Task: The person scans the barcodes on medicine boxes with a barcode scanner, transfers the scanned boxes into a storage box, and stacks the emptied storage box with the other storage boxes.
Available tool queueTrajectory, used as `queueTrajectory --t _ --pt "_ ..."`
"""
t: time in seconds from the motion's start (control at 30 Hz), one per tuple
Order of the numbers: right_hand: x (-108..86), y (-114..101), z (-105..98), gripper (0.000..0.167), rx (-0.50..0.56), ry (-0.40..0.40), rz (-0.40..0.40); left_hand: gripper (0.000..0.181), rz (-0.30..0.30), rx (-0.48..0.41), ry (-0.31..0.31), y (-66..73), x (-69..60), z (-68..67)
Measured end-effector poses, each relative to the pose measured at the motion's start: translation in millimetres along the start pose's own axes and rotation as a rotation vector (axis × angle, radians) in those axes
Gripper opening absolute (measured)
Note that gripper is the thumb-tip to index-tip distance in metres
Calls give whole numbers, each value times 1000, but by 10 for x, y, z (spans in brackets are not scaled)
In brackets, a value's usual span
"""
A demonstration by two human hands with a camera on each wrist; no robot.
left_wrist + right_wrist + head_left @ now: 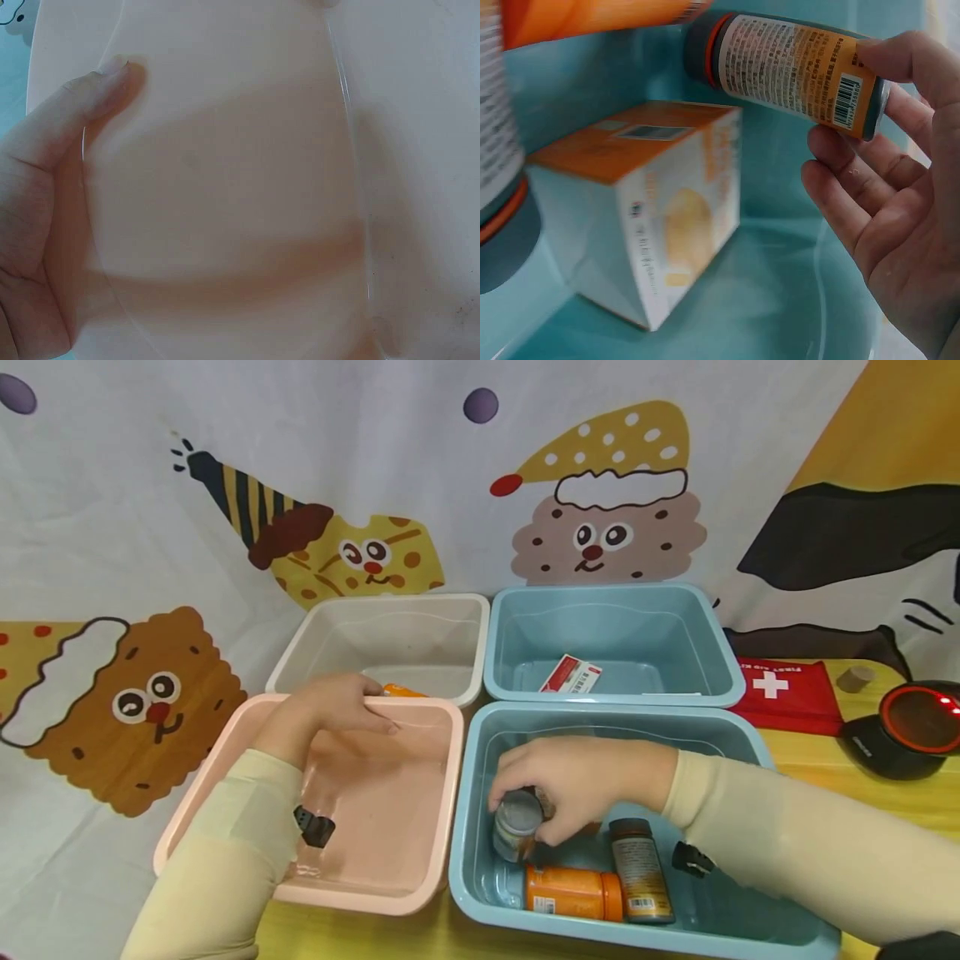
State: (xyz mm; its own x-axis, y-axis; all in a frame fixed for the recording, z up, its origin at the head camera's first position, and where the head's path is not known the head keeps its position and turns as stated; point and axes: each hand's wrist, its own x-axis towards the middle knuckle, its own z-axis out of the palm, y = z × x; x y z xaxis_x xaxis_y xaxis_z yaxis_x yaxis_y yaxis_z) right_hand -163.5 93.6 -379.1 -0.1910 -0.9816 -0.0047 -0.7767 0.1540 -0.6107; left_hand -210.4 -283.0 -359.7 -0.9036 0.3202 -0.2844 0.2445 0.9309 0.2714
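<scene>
My left hand (337, 703) holds the back rim of the pink bin (375, 810), fingers over the outside and thumb inside. The left wrist view shows the thumb of this hand (37, 195) against the pink wall (225, 187). Inside the front blue bin (750, 902), my right hand (581, 777) grips a bottle (517, 827) near its left wall. In the right wrist view the thumb and fingers of that hand (900, 187) pinch the base end of this dark-capped bottle (787, 71). A white-and-orange box (682, 217) lies close by, mostly hidden in the head view.
An orange bottle (570, 893) and a brown-capped bottle (641, 872) lie in the front blue bin. Behind stand a beige bin (405, 627) with an orange item and another blue bin (600, 610) with a small box (572, 675). Right: red first aid pouch (795, 697), black device (900, 735).
</scene>
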Motion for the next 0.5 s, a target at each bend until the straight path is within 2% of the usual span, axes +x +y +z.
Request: queueTrajectory --t 0.4,0.5 --pt "-154 -90 -359 57 63 146 -60 67 -17 -9 -16 7 -18 -10" --pt "-226 -126 -456 60 114 186 -85 69 -25 -8 -16 13 -22 -11"
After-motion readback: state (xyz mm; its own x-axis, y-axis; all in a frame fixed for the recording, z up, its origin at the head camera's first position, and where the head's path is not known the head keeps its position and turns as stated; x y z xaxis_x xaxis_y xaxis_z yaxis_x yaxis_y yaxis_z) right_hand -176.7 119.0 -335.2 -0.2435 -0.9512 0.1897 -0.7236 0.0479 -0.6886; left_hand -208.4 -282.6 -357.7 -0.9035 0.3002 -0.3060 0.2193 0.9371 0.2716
